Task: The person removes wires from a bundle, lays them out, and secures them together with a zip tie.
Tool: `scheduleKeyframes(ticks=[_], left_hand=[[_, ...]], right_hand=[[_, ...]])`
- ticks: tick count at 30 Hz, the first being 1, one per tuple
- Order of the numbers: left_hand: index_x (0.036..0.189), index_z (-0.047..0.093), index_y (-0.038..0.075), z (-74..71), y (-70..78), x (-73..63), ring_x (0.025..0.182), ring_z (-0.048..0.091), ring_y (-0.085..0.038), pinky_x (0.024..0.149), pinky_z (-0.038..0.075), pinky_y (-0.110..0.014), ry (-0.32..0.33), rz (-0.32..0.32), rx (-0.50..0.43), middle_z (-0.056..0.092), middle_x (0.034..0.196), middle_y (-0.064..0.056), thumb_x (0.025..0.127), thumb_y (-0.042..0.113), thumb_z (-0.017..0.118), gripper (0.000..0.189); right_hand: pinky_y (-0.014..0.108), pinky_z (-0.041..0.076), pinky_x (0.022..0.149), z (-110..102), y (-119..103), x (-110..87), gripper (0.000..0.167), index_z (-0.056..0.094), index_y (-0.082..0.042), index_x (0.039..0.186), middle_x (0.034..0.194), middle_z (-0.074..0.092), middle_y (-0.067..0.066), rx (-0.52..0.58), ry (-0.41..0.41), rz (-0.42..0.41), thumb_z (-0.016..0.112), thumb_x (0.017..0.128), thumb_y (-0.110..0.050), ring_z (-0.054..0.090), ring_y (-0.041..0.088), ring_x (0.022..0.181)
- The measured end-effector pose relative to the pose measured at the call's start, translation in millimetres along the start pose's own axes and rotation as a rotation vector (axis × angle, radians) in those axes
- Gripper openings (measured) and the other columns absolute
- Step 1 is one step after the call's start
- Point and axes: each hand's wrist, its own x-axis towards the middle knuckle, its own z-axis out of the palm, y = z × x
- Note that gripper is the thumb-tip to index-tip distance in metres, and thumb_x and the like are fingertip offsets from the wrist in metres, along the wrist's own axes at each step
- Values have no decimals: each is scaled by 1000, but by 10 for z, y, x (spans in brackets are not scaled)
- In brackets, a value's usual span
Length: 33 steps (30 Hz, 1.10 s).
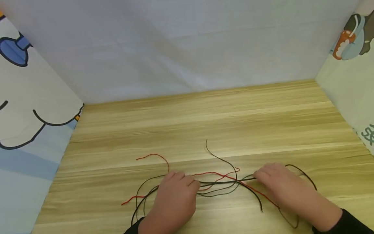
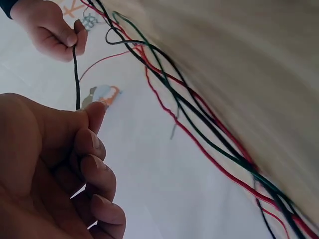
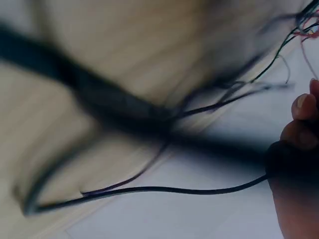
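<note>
"What is being handled?"

"A black wire (image 2: 77, 82). In the left-wrist view it is seen stretched between the left hand (image 1: 176, 200) and the right hand (image 1: 287, 190)."

"How are the fingers set?"

"On the left, the wire is pinched between thumb and forefinger, with the other fingers loosely curled. On the right, the wire is pinched by thumb and fingertips. Neither pinch is shown from the head, where mostly the backs of the hands are seen."

"And around them?"

"A loose tangle is spread across the wood-grained tabletop (image 1: 187, 130), under and between the hands. Red wires (image 1: 153, 154) are clearly seen from the head; a green wire (image 2: 197, 131) is told apart from the black ones only close up, from the wrists."

"What is added by the right-wrist view?"

"A broad dark strand (image 3: 124, 109) is blurred across the lens; whether it is the pinched wire cannot be told. Behind it, a sharper black strand (image 3: 164, 189) is seen curving to the right hand."

"Is any writing shown?"

"At the right edge of the head view, a dark printed mark (image 1: 368, 134) is cut off on the pale side panel (image 1: 342, 87) and cannot be read. Blue cartoon shapes are printed on the left panel (image 1: 43, 152)."
</note>
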Motion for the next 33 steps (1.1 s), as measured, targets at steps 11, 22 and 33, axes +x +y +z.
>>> scheduleKeyframes(ticks=[11,22,33], left_hand=[[71,67,22,-76,-186,-346,64,51,-11,64,33,-28,-29,-78,-11,60,69,10,71,8,67,14],[74,69,23,-221,-486,-549,66,55,-8,63,35,-26,-137,-259,27,56,66,14,77,15,70,9],[74,69,25,-290,-743,-696,68,60,-10,64,40,-33,-294,-442,-17,60,67,14,82,18,69,11]], right_hand=[[34,46,69,28,220,11,54,63,-11,93,82,59,-6,-33,19,-36,14,104,-30,51,11,75],[37,46,76,-38,319,-5,23,63,-13,99,88,61,-7,-16,-63,57,61,80,0,54,15,82],[40,49,74,-55,440,-48,7,61,-11,98,87,63,-2,-27,-37,63,55,94,-13,60,19,80]])
